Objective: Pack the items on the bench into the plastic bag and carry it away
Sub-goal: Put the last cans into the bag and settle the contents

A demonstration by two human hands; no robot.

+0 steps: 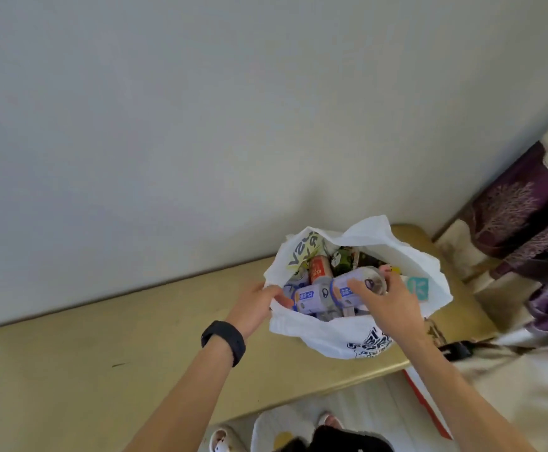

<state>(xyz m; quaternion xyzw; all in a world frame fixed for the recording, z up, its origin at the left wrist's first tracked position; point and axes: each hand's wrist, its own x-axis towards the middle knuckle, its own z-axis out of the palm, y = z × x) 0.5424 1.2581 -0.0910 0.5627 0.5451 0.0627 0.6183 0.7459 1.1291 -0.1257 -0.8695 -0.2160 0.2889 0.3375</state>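
A white plastic bag (341,334) with dark print stands open on the right part of the tan bench (109,350). My left hand (256,303) pinches the bag's left rim and holds it apart. My right hand (385,298) grips a pale blue-and-white can (354,283) lying on its side just inside the bag's mouth. Inside lie another similar can (311,296), an orange can (320,270), a dark green packet (342,259) and a yellow-green printed packet (302,251). A teal packet (417,287) shows through the bag's right wall.
A pale wall (200,125) runs directly behind the bench. A purple patterned curtain (533,223) hangs at the right. A black strap buckle (457,350) lies past the bench's right end. My feet in pale slippers (223,440) stand on the light floor below.
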